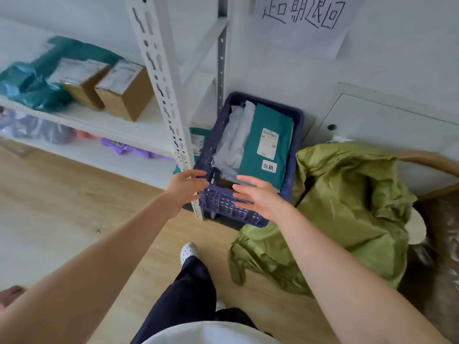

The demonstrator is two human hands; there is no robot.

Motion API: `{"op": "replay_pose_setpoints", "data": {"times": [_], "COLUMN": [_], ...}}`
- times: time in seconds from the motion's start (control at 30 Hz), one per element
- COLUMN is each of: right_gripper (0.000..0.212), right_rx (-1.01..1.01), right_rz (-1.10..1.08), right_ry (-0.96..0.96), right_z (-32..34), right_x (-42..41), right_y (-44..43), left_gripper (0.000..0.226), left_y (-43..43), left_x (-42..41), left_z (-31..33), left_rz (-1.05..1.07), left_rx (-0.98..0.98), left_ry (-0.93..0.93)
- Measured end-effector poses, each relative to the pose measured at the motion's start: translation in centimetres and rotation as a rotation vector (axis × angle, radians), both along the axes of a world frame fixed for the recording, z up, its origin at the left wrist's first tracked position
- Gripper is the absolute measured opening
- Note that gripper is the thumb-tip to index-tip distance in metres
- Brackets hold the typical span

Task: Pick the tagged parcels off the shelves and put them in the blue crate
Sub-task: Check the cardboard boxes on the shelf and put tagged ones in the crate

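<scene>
The blue crate (pixel 296 117) stands on the floor against the wall, right of the shelf post. Inside it a teal parcel (pixel 250 135) lies on top, with a shipping label and a small white handwritten tag; white and grey bags (pixel 232 145) lie beside it. My left hand (pixel 185 186) hovers at the crate's near left corner, fingers spread, holding nothing. My right hand (pixel 258 196) is over the near rim just below the teal parcel, fingers straight, apart from it. On the shelf sit two brown boxes (pixel 124 93) and teal bags (pixel 32 80).
The white shelf unit (pixel 159 70) fills the left, with purple and grey bags (pixel 119 145) on the lower shelf. A green cloth (pixel 347 207) is heaped right of the crate over a wooden chair. A handwritten paper sign (pixel 303 18) hangs on the wall. My foot (pixel 188 252) stands on wooden floor.
</scene>
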State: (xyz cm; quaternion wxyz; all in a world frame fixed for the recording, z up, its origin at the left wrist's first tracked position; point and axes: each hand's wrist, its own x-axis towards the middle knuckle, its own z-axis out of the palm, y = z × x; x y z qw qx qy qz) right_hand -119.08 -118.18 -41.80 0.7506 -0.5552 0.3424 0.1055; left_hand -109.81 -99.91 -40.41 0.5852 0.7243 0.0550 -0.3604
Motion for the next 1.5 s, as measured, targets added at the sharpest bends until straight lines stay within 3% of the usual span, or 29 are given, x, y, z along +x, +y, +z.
{"op": "replay_pose_setpoints", "data": {"times": [0.37,0.87,1.03,1.5], "right_gripper": [0.048,0.041,0.035,0.034], "right_rx": [-0.054,0.02,0.034,-0.007], "right_rz": [0.254,0.352,0.386,0.479], "right_ry": [-0.096,-0.138,-0.153,-0.14], "right_z": [2.8,3.8,3.7,1.9], "right_x": [4.9,22.4,27.8,41.8], "right_y": [11.6,39.3,47.8,59.5], "left_gripper": [0.037,0.024,0.032,0.034], "left_y": [12.0,41.6,50.1,62.5], "left_x": [1.2,14.2,18.0,30.2], "left_z": [5.0,4.0,3.3,0.7], "left_rz": [0.132,0.364,0.411,0.517], "left_rx": [-0.086,-0.069,-0.049,-0.071], "left_ry": [-0.096,-0.062,-0.038,-0.026]}}
